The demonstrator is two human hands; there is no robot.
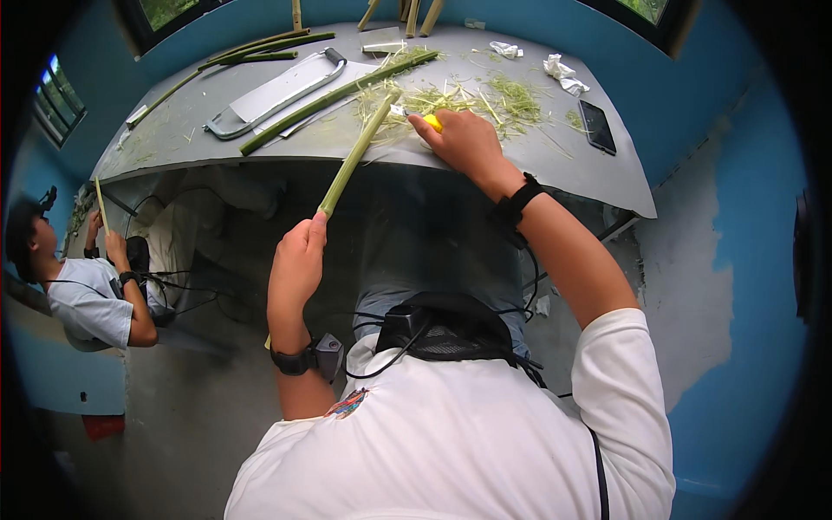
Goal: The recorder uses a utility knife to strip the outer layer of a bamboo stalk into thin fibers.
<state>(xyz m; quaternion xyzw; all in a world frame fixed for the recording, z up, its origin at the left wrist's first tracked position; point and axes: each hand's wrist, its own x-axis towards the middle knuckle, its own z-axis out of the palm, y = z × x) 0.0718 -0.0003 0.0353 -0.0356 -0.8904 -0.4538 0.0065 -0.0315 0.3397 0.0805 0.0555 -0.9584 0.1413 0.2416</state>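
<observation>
My left hand is closed around the lower end of a pale green bamboo stick, below the table's front edge. The stick slants up and to the right, and its far end lies over the shavings on the table. In my closed right hand is a yellow-handled utility knife. Its blade points left and sits right beside the stick's upper part; whether it touches cannot be made out. Thin green bamboo shavings are scattered around and beyond the knife.
On the grey table lie a long green bamboo pole, a hacksaw, crumpled tissues and a black phone. More bamboo poles rest at the far left. Another person sits at the left holding a thin stick.
</observation>
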